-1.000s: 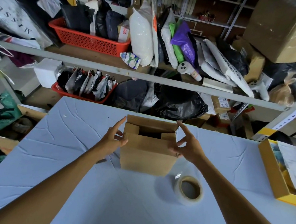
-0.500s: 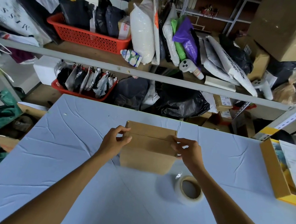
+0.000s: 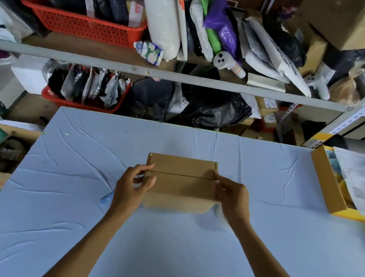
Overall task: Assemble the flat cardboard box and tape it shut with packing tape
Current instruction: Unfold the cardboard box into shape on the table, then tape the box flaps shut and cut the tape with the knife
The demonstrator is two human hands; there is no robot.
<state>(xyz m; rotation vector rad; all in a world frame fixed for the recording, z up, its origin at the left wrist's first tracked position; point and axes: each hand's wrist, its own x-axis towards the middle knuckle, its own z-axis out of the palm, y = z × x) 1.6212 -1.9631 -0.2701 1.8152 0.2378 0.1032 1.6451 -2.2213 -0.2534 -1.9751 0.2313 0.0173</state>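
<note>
1. Cardboard box (image 3: 179, 185): stands at the middle of the table (image 3: 159, 253), on its pale blue cover. The top flaps are folded down and meet in a seam that runs left to right. The lower edge of the near face is blurred, and the end walls are hidden behind the hands.
2. Left hand (image 3: 133, 184): grasps the left end of the box, with the fingers curled round the corner at the seam and the thumb toward the near edge of the top.
3. Right hand (image 3: 232, 196): grasps the right end of the box, with the fingers curled at the corner by the seam. The fingertips are smeared by motion, so the exact contact is hard to tell.
4. Pale smear (image 3: 220, 216): just below the near right corner of the box, beside the right wrist. Too blurred to identify.
5. Yellow-edged tray (image 3: 326, 183): lies at the table's right edge, well apart from the box, and holds papers (image 3: 364, 182). Its right side is cut off by the frame.
6. Shelf (image 3: 162, 73): stands behind the table and carries a red basket (image 3: 82, 26) and packed bags. The contents overlap, so many cannot be told apart.
</note>
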